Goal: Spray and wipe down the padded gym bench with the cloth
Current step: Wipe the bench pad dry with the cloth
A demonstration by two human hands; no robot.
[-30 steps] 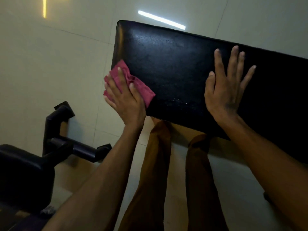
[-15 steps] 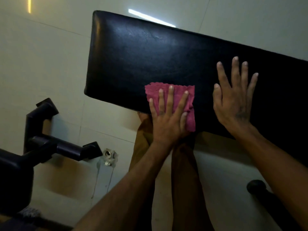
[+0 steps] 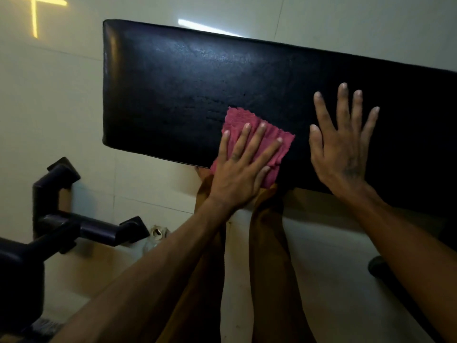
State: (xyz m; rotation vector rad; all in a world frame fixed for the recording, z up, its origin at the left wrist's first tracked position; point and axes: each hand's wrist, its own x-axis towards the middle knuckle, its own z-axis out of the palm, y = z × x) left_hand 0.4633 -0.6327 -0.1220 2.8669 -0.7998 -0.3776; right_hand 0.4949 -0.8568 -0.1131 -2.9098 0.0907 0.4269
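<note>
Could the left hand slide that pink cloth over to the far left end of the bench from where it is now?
Probably yes. The left hand lies flat on the cloth, and the bench pad between it and the left end is bare. The right hand rests on the other side, out of the way.

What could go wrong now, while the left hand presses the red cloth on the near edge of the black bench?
1. The cloth overhangs the near edge of the bench pad, so a further stroke toward the body may pull it off the pad.
2. The left hand lies flat on the cloth without gripping it, so the cloth may bunch or slip under the palm.
3. The right hand rests bare on the pad and may leave marks on that area.
</note>
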